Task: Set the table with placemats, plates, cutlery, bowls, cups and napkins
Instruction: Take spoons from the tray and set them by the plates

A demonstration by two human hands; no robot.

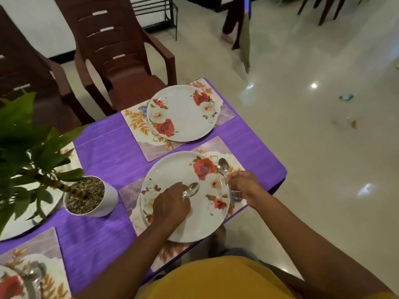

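In the head view, a table under a purple cloth (103, 152) carries several floral placemats, and the near placemat (133, 203) at the table's edge bears a white plate (179, 173) printed with red roses. The left hand (170, 205) hovers over the middle of this plate, its fingers curled round the handle of a spoon (192, 189) whose bowl points up and to the right above the plate's face; whether the spoon touches the plate cannot be told. The right hand (243, 185) sits at the plate's right rim, fingers pinched on the handle of a second spoon (223, 165), the bowl of which lies beyond the fingers over the right part of the placemat just beside the rose pattern. Farther off, a second placemat (138, 119) holds another rose plate (183, 117) with no cutlery on it, and a brown plastic chair (121, 52) stands behind it. To the left a white pot (103, 201) filled with pebbles holds a green leafy plant (23, 130). At the lower left corner another placemat (36, 251) shows a blurred plate edge and what looks like a spoon
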